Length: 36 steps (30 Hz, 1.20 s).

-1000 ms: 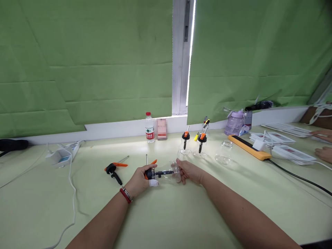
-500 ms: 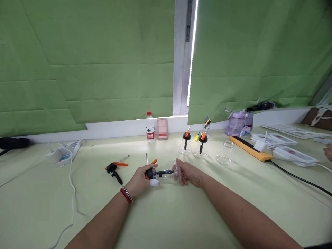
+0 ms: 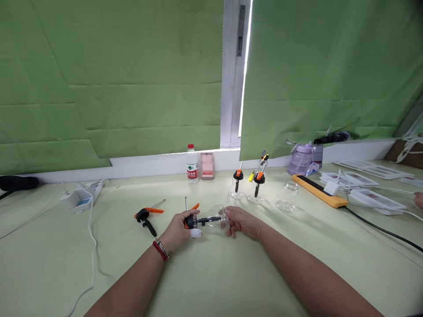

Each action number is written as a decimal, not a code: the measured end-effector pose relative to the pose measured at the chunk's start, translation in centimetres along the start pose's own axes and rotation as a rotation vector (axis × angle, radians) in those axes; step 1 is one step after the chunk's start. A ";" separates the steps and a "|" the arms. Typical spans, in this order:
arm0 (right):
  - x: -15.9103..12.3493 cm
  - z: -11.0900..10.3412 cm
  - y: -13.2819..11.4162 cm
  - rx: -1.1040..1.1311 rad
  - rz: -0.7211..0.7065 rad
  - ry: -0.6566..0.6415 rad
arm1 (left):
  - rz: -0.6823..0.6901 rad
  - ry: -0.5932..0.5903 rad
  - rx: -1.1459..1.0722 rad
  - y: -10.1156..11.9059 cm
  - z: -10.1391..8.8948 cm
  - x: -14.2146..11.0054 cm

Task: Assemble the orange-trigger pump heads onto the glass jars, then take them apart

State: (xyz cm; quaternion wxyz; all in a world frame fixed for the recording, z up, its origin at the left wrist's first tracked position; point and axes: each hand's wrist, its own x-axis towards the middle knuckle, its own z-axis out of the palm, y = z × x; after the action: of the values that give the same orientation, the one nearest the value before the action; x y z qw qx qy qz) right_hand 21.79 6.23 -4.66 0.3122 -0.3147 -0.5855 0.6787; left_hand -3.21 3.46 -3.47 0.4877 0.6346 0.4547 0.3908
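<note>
With my left hand I am holding the black pump at the neck of the clear bottle, and the bent fingers of my right hand are holding its other end. The bottle is lying sideways between my hands, while a second pump is resting on the table to the left.

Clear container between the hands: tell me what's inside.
A black rod lies lengthwise inside the clear container. The left hand and right hand partly cover its ends; what lies beneath them cannot be seen.
</note>
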 end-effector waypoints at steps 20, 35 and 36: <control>0.1 -0.1 -0.1 -0.020 -0.017 0.052 | -0.043 -0.009 -0.035 0.2 0.2 -0.1; 0.0 -0.5 -0.1 -0.039 -0.023 0.051 | -0.029 -0.003 -0.005 0.2 0.1 -0.1; -0.2 -0.3 -0.4 -0.036 -0.057 0.039 | -0.031 0.006 -0.003 0.2 0.1 -0.1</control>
State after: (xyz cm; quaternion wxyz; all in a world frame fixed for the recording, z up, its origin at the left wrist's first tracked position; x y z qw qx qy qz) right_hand 22.18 6.36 -4.29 0.3371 -0.3168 -0.5999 0.6527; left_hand -3.14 3.32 -3.29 0.4933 0.6257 0.4652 0.3857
